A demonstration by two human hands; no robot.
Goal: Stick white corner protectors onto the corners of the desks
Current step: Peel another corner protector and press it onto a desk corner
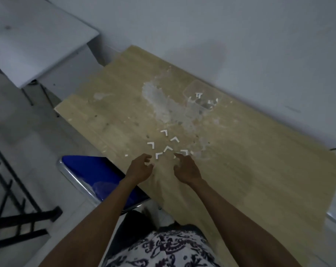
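a: where are the small white l-shaped corner protectors [165,147] right now?

b: a loose cluster of them lies flat on the worn pale wooden table [259,166], near its front edge, just ahead of both hands. a few more white pieces sit in the clear plastic tub [202,97] further back, near the grey wall [221,26]

a: and the hands?

b: the left hand [141,167] hovers just short of the nearest piece, fingers loosely curled, holding nothing. the right hand [186,170] is also empty and relaxed, its fingertips right at the piece on the cluster's right side; i cannot tell whether they touch it

a: how do you think the pieces will handle?

b: they look thin and very light, probably stiff plastic or foam with a sticky back. lying flat, they give little to grab from above, so i would slide one towards the table edge or lift an arm of the l with a fingernail, then pinch it by its outer edges to keep fingers off the adhesive

a: anything else around?

b: a blue plastic chair with a chrome frame [90,170] tucked at the left, and a white table [38,45] beyond it
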